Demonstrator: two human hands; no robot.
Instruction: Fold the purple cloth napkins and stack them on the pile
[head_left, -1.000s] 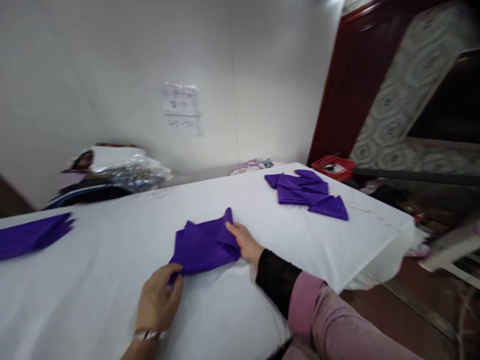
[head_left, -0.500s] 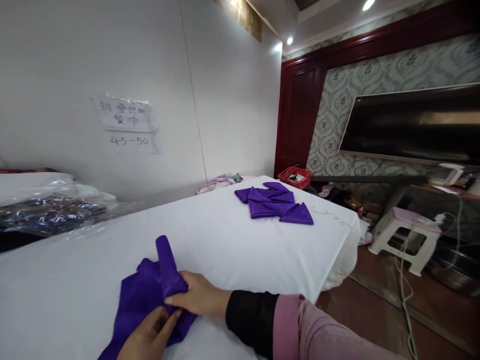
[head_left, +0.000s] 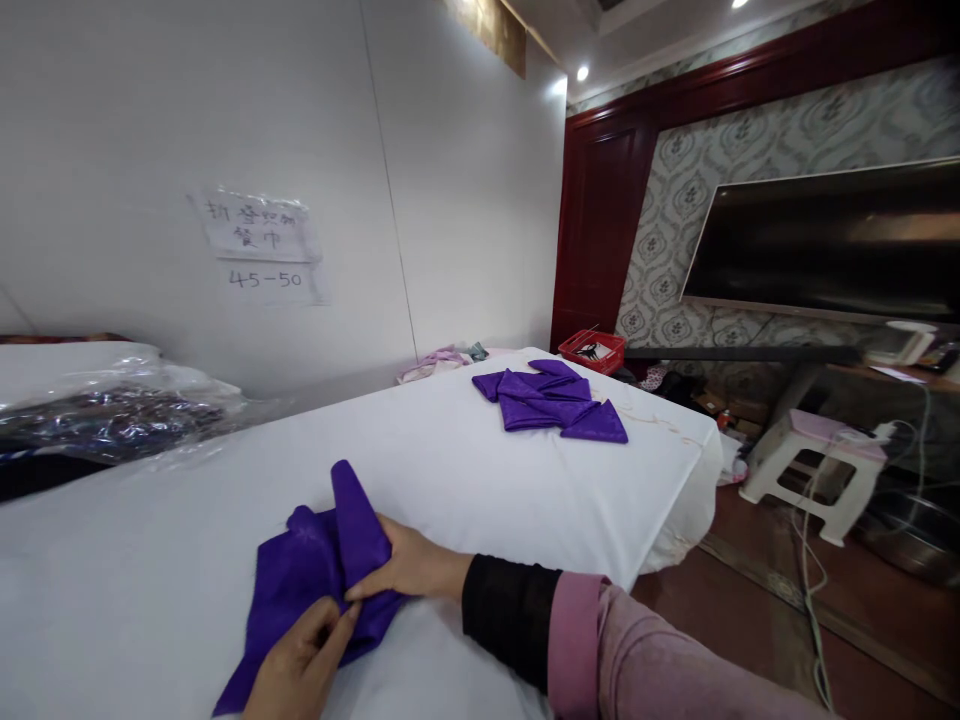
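A purple cloth napkin [head_left: 292, 570] lies partly folded on the white-covered table [head_left: 465, 490], with one rolled end sticking up and away from me. My right hand [head_left: 401, 565] grips the rolled part from the right, its thumb on top and the other fingers hidden behind the cloth. Close beside that thumb, my left hand [head_left: 300, 655] pinches the fabric between thumb and forefinger. Toward the far right of the table lies a loose pile of folded purple napkins [head_left: 536, 402].
Clear plastic wrapping [head_left: 150, 410] rests at the left by the wall, below a handwritten sign [head_left: 262, 245]. A red basket [head_left: 592, 350] stands past the table's far end. On the right are a stool [head_left: 817, 460] and cables.
Both hands and the napkin have shifted slightly right and away from me in the view. The rolled end looks wider and leans more to the left. Both hands still grip the napkin.
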